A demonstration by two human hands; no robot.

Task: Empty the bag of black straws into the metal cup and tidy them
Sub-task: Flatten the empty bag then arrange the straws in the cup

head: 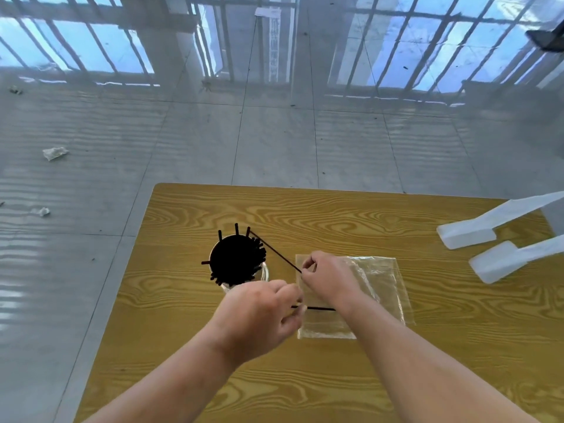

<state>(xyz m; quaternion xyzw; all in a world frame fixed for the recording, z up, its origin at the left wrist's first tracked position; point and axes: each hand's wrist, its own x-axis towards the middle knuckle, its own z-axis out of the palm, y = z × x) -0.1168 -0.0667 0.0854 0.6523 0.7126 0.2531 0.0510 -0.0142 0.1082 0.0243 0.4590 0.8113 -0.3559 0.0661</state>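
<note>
- One wooden table [396,377] carries everything you are working with
- Two white foam pieces [467,235] lie side by side at the table's right edge, well apart from your hands
- One clear plastic bag [381,288] lies flat on the table under your right hand; nothing shows inside it apart from a black straw that crosses it
- One metal cup [265,271] stands upright just left of the bag, packed with black straws [235,261], too many to count; several ends splay out over the rim
- Your left hand [259,312] sits just in front of the cup, fingers pinched on one loose straw [320,308] that lies level across the bag's near part
- Your right hand [328,277] pinches the near end of a second straw [274,253], which slants up to the cup's far rim
</note>
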